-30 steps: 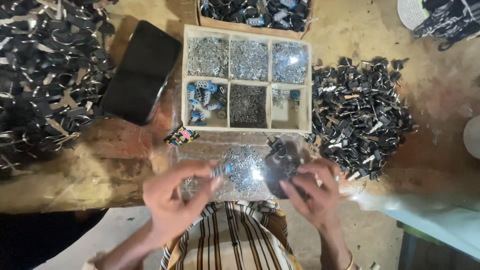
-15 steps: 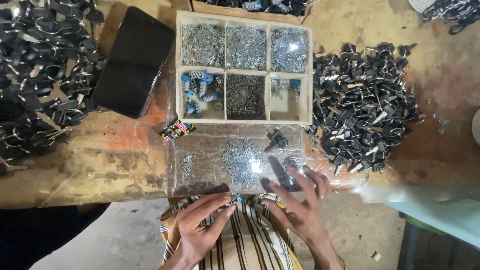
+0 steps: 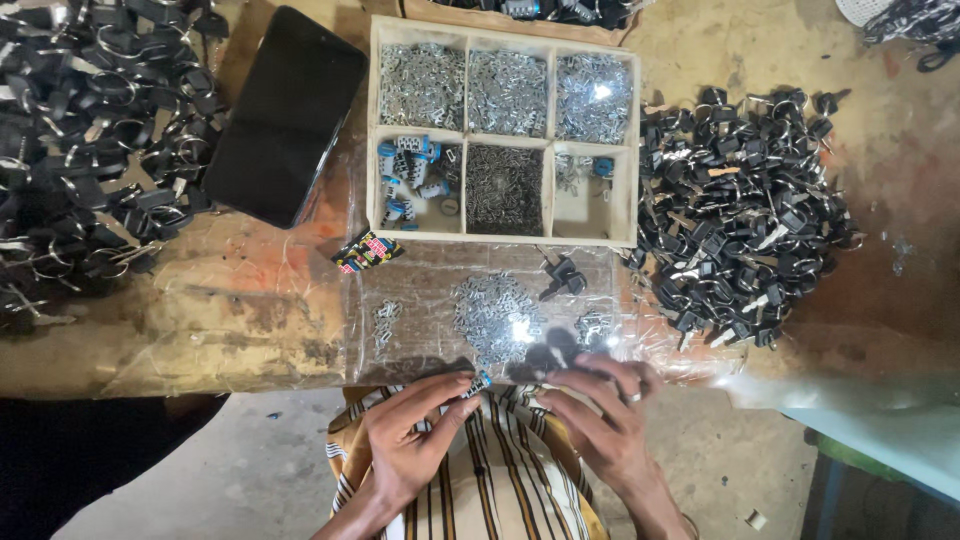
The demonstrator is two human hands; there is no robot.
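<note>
Here the left hand (image 3: pixel 410 440) pinches a small blue part (image 3: pixel 478 382); right hand's (image 3: pixel 600 420) grip unclear.

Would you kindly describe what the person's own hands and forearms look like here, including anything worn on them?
Both hands are bare, with no gloves. The left hand carries no ring or watch that I can see. The right hand wears a pale ring on one finger. Both forearms are uncovered as far as the frame's lower edge, with no sleeves in view.

Workshop (compartmented parts tray (image 3: pixel 372 130), key heaps (image 3: pixel 740 210))
</note>
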